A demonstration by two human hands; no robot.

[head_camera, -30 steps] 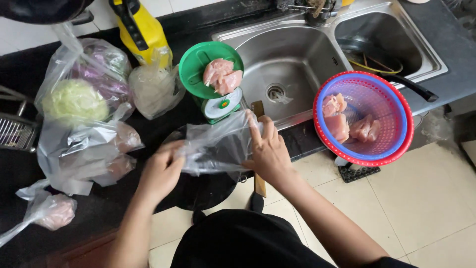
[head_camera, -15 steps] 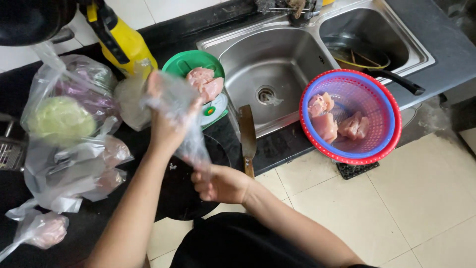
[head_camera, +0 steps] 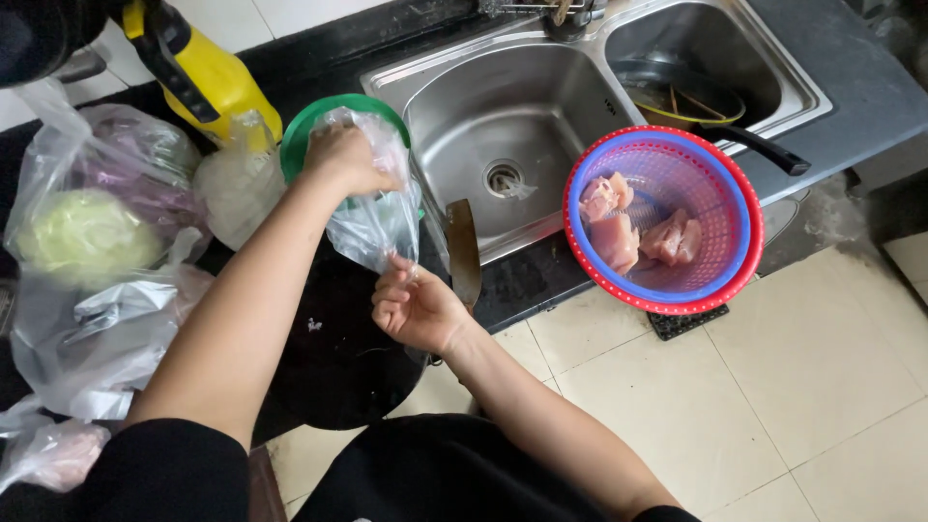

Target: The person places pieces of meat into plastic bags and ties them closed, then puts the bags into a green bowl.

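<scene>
The left hand (head_camera: 350,159) has its grip closed around the gathered top of a clear plastic bag (head_camera: 379,217), holding it up over the green bowl (head_camera: 307,133) at the edge of the counter (head_camera: 338,348), while the right hand (head_camera: 416,309) pinches the bag's lower corner between thumb and fingers, so the film hangs stretched between the 2 hands. The bag looks limp and nearly empty; whether anything is left inside it cannot be told through the creased plastic. Most of the green bowl is hidden behind the left hand and the bag, so its contents do not show. Just right of the bag, a knife (head_camera: 462,253) lies on the rim of the steel sink (head_camera: 503,126), apart from both hands. Further right, a red and blue colander (head_camera: 667,227) holds several pieces of raw pale pink meat (head_camera: 638,232) and hangs partly over the floor edge of the counter. To the left, well away from the hands, lie other plastic bags, 1 with a pale green cabbage (head_camera: 82,232), beside a yellow bottle (head_camera: 208,72). Judging by this layout, the unpacking seems well along: meat is already out in the colander and this bag appears emptied, while the bagged vegetables on the left are untouched.
</scene>
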